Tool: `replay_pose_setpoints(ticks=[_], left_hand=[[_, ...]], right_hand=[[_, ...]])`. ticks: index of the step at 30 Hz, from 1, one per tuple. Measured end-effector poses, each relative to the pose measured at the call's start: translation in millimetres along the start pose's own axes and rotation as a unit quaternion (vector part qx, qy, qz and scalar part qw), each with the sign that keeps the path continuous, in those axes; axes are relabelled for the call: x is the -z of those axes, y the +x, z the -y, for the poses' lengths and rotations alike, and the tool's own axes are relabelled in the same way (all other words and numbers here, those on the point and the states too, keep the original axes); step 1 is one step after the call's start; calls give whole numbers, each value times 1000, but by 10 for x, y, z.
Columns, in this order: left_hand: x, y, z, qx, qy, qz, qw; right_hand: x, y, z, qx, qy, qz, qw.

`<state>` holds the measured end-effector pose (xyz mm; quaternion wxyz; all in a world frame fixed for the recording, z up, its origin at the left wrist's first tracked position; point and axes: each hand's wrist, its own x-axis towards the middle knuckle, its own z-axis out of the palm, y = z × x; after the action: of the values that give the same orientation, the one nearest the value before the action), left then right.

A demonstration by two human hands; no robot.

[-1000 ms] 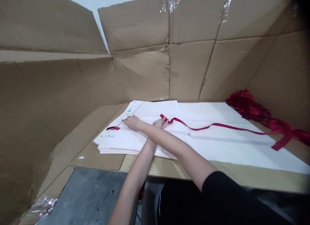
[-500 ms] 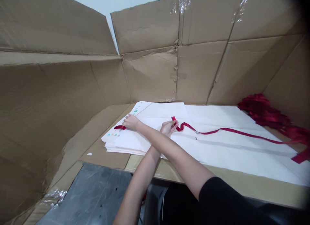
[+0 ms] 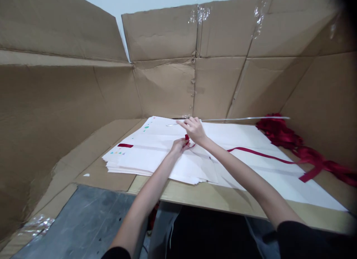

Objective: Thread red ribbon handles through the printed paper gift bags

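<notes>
My left hand pinches the end of a long dark red ribbon above the white paper stack. Just above and to the right of it is my right hand, index finger stretched to the left and the others curled. A long, thin, pale shiny strip passes through the right hand and sticks out on both sides; its exact kind is unclear. On the stack's left part lies a short piece of red ribbon, near small coloured printed shapes, with neither hand touching it.
A heap of red ribbon lies at the right end of the table. White sheets cover the right side. Tall cardboard walls stand at the back and left. A small white scrap rests on the cardboard at left.
My right hand has moved right, off the short ribbon on the stack, and my arms are no longer crossed. The pale strip now shows at that hand. My left hand still pinches the ribbon.
</notes>
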<state>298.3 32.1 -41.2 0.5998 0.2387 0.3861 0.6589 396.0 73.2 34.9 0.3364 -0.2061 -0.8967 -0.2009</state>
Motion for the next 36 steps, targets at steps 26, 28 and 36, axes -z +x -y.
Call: replay_pose_setpoints(ticks=[26,28,36], left_hand=[[-95,-188,46,-6,107,122,987],[-93,-182,53,-6,114,130,985],[-92,-209,26,-111,110,93,983]], right_hand=[[133,-1187,-301,-210,81,32,974],[135,-1189,-296,-208,93,38,973],[171,-1236,-278,-204,84,107,969]])
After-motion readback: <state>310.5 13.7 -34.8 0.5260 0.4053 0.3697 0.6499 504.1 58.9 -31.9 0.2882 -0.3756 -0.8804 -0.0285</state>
